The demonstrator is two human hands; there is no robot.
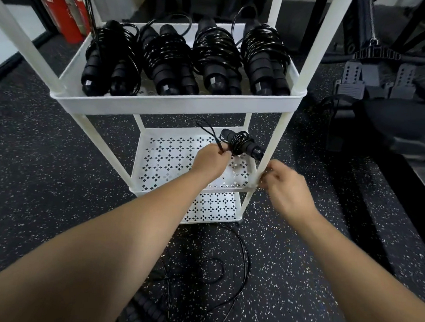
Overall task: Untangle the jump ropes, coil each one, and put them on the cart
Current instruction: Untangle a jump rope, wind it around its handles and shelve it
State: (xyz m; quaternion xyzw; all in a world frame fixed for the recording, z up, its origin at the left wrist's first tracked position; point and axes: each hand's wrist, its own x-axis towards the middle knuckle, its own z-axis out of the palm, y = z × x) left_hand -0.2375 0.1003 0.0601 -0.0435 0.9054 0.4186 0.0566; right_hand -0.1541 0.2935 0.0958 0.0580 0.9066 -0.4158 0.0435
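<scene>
A white tiered cart (175,104) stands in front of me. Its upper shelf holds several coiled black jump ropes (167,57) side by side. Over the perforated middle shelf (172,158), my left hand (212,158) grips a coiled black jump rope (242,144) with its handles, and a loose cord end sticks up past my fingers. My right hand (283,181) is beside the cart's front right post (264,163), fingers curled by the shelf corner; it is blurred. A loose tangled black rope (215,269) lies on the floor below the cart.
Speckled black rubber floor (45,176) surrounds the cart. Black gym equipment (383,78) stands at the right. Red cylinders (64,7) stand at the back left. More black handles (147,307) lie on the floor near my left forearm.
</scene>
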